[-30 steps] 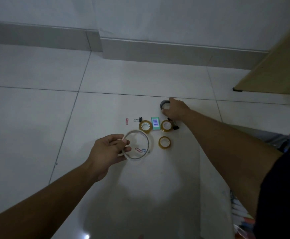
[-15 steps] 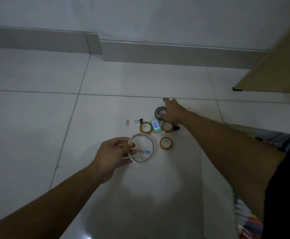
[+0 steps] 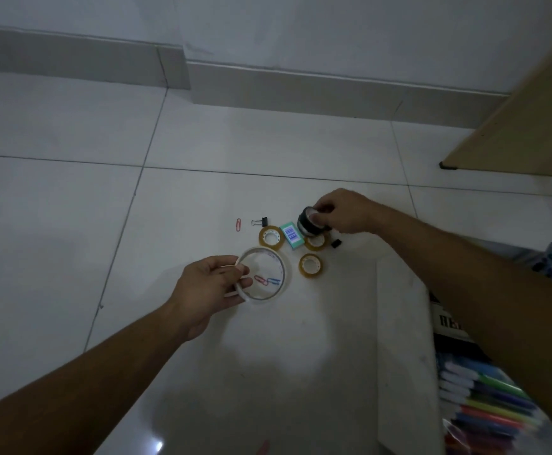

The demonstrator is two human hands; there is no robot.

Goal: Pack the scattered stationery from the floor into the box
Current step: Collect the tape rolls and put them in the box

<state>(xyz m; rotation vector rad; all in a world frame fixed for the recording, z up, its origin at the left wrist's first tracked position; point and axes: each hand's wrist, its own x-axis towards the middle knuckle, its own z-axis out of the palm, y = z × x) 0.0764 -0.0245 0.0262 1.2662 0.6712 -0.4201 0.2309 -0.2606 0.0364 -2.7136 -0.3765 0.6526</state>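
My left hand (image 3: 213,287) pinches the near rim of a large clear tape roll (image 3: 281,274), held just above the floor; red and blue paper clips (image 3: 268,280) show through its hole. My right hand (image 3: 343,213) grips a black tape roll (image 3: 307,223), lifted off the tiles. Three small amber tape rolls (image 3: 271,237) (image 3: 315,242) (image 3: 310,265) lie between my hands around a teal staples box (image 3: 291,235). The white box (image 3: 402,356) stands at the lower right, under my right forearm.
A red paper clip (image 3: 238,224) and a black binder clip (image 3: 261,221) lie left of the rolls; another black clip (image 3: 335,243) sits near my right wrist. Coloured markers (image 3: 484,405) fill the box. A wooden panel (image 3: 524,126) stands at the right, the wall behind.
My right hand has closed on the black tape roll and lifted it towards me. My left hand keeps the clear roll, shifted slightly right.
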